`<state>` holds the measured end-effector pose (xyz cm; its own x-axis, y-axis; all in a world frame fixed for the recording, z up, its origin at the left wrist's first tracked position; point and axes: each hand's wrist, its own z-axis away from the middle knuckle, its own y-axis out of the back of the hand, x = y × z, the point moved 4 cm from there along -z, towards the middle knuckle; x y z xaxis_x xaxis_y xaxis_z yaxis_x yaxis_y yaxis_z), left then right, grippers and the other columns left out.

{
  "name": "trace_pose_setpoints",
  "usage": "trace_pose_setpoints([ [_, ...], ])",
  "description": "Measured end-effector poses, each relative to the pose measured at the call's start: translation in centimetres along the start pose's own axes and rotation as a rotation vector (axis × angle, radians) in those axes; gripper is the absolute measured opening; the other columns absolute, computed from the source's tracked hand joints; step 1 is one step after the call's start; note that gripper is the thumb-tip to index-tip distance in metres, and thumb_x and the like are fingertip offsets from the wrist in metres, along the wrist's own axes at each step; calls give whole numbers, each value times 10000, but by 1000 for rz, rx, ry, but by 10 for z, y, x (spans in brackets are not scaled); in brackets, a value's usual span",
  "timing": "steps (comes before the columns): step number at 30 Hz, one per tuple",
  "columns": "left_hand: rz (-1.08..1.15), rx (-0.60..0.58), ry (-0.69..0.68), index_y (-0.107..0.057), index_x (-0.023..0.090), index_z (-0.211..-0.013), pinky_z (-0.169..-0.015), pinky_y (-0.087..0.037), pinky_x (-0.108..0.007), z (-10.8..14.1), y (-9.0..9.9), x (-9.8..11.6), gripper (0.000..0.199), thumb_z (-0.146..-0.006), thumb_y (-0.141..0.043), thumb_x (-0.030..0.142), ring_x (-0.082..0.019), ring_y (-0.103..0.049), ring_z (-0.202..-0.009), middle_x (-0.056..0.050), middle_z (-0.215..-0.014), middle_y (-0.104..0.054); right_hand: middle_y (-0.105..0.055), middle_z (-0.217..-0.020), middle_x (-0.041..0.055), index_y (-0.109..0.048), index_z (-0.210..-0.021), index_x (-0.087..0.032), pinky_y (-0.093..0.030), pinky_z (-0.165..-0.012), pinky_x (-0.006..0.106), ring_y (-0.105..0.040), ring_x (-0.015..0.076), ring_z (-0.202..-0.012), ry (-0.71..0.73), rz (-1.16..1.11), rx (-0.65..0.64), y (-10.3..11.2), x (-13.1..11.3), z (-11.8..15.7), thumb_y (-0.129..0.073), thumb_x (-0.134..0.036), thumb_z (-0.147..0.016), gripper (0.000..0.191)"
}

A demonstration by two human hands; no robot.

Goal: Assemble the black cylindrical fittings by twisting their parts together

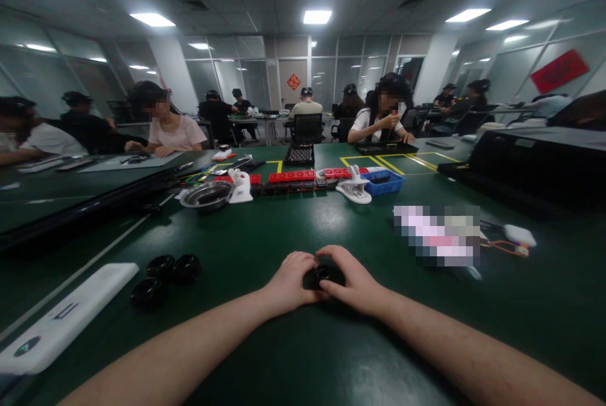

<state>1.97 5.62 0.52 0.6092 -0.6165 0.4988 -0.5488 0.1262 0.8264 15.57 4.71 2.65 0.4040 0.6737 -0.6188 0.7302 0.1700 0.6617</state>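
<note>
Over the green table (284,229), my left hand (294,280) and my right hand (353,280) meet in front of me. Between them is a small black round part (323,272) with a hole or recess in its middle. Fingers of both hands curve around it from either side, hiding much of its outline. To the left lie three glossy black round pieces, a left one (146,292), a back one (161,266) and a right one (187,268), grouped close together. Their exact kind is not clear.
A long white case (71,317) lies at the left. Farther back are a metal bowl (206,196), two white clip stands, red blocks (293,176) and a blue basket (384,184). A blurred-out item (438,235) and cables lie right. Several people sit beyond.
</note>
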Motion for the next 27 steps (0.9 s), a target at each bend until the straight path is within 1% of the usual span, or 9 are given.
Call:
trace_pose_setpoints([
  [5,8,-8,4,-558,184,-886,-822,-382,-350,0,1,3,370,-601,-694,375,-223,-498,-903,-42,-956,-561,-525,-853,44,-507,-844,-181,-420,-731,345,-492,209,-824,-52,63,-1,1,2,-1,-637,-277,-654,250],
  [7,7,-12,1,-549,185,-939,-833,-379,-355,0,1,3,407,-611,-688,382,-223,-495,-913,-45,-965,-559,-533,-902,52,-517,-896,-183,-405,-781,349,-490,210,-878,10,23,-43,0,-2,-1,-578,-191,-681,224],
  [11,5,-12,12,-552,181,-931,-858,-368,-368,0,2,2,409,-614,-683,404,-232,-487,-944,-52,-977,-555,-506,-1061,77,-440,-1086,-186,-368,-860,370,-470,220,-984,33,-35,-72,-1,-2,1,-549,-148,-677,425],
  [15,10,-18,7,-562,182,-862,-839,-377,-359,0,2,4,346,-623,-671,406,-227,-501,-913,-46,-954,-564,-521,-917,60,-466,-959,-170,-418,-742,355,-500,219,-845,-113,43,3,-2,6,1,-660,-288,-622,406],
  [18,4,-10,-1,-561,179,-888,-829,-382,-355,0,2,4,360,-614,-682,381,-223,-505,-900,-46,-944,-568,-517,-858,42,-496,-859,-179,-415,-734,346,-493,208,-821,-72,59,5,-1,2,-1,-636,-256,-647,266],
  [20,1,-11,1,-552,180,-945,-836,-380,-361,1,2,4,401,-617,-683,370,-225,-500,-915,-52,-965,-565,-519,-921,50,-512,-907,-186,-398,-792,350,-485,207,-886,14,15,-40,-1,-4,-1,-575,-177,-679,238],
  [22,-4,-9,8,-547,178,-962,-847,-376,-368,1,2,3,420,-618,-680,379,-230,-494,-931,-57,-975,-563,-510,-1009,63,-491,-1009,-189,-375,-845,354,-469,209,-957,63,-22,-76,-1,-7,0,-537,-118,-676,344],
  [25,-5,-9,5,-560,175,-898,-844,-379,-361,1,1,3,371,-624,-672,398,-229,-496,-926,-55,-956,-566,-511,-1022,72,-451,-1060,-185,-378,-835,364,-473,218,-953,8,3,-47,-1,-4,1,-580,-170,-672,409],
  [27,0,-14,-5,-565,174,-870,-835,-382,-354,0,2,4,335,-636,-661,395,-225,-501,-914,-53,-943,-570,-520,-946,60,-473,-982,-182,-401,-776,360,-488,218,-886,-57,55,-3,-1,0,2,-631,-267,-655,373],
])
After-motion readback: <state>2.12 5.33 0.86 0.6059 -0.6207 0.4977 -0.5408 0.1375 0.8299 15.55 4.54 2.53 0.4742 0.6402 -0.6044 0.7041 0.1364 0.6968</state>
